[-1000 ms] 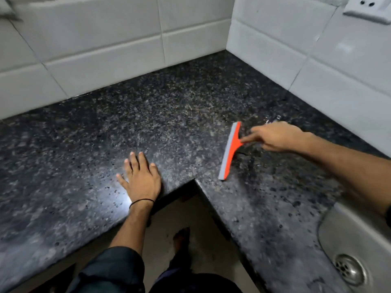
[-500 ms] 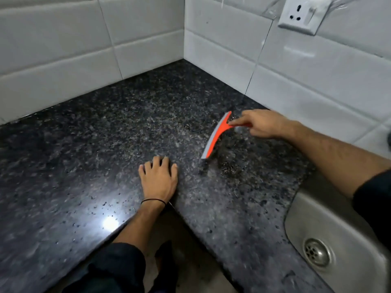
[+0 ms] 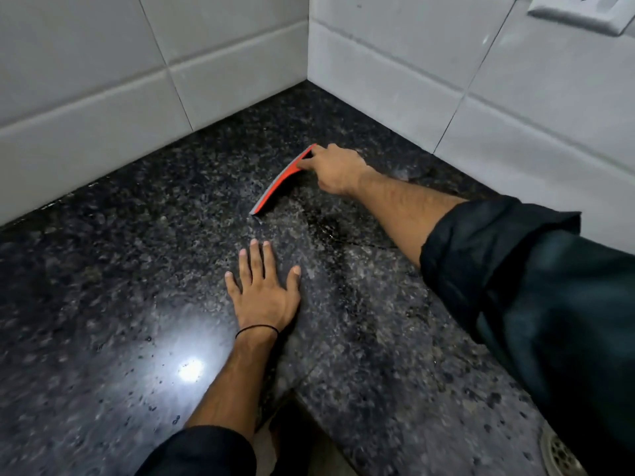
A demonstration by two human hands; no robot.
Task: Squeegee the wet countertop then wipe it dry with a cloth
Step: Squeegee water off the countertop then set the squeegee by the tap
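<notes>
**Squeegee working near the back corner, drying not yet begun**

Head view. The right hand (image 3: pixel 335 168) is reaching far across the worktop (image 3: pixel 103 286) and gripping the squeegee (image 3: pixel 280 182). Its fingers are curling down over the handle, and one seems to be stretching onto the orange back. The squeegee is standing on its grey edge on the stone near the back corner, where the two runs of tiles (image 3: pixel 103 97) are meeting, and it is slanting from there toward the front. The left hand (image 3: pixel 263 293) is pressing flat on the worktop just beyond the inner front corner. Its fingers are straight and spread, holding nothing, and it looks to be bracing the lean.

The squeegee step appears to be in hand, and the cloth step has not begun. Darker, wet-looking patches and thin streaks are lying just right of the blade, between it and the right forearm. The next move is probably calling for even pressure along the whole edge. It would also need a steady draw out of the corner toward the sink, whose drain (image 3: pixel 560 455) is showing at the lower right. The left hand may be lying in that path and may need shifting.

The handle is hiding under the hand, so the exact grip cannot be told. No cloth is showing. The dark sleeve (image 3: pixel 515 269) is covering much of the worktop's right side and most of the sink. The socket (image 3: pixel 577 12) is being cut off at the top. A glare (image 3: pixel 190 369) is washing out the front left, so wetness there is hard to judge.
</notes>
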